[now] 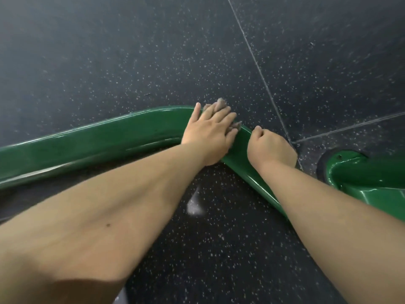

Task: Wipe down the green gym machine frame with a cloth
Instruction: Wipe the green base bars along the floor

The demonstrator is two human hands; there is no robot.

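Floor: dark speckled rubber floor tiles (131, 62) fill the view, pale flecks throughout, with thin seams meeting just right of the hands.

Frame: glossy green-painted metal tube of the gym machine frame (87, 141) lies low along the floor. It runs in from the left edge, bends at the centre of the view, then comes down toward the lower right under the right forearm. Highlights along its upper edge; a dark gap of floor shows beneath the left run.

Frame foot: a second green welded bracket piece (359, 172) sits at the right edge on a dark round pad, near the tube's right run but apart from the hands.

Left hand (210, 132): laid over the bend of the tube, palm down, fingers spread and slightly curved over the cloth, pressing it against the frame. Thumb extended along the top of the tube to the left.

Right hand (267, 145): just beside the left hand, on the tube's right run, fingers curled in. Whether it grips the tube or simply rests there, cannot tell; fingertips are hidden behind the knuckles.

Cloth: small greyish crumpled cloth (219, 104) at the bend of the frame, mostly covered by the left hand; tufts show past the fingertips and beside the little finger.

Mark: pale smudge on the floor (195, 205) between the two forearms.
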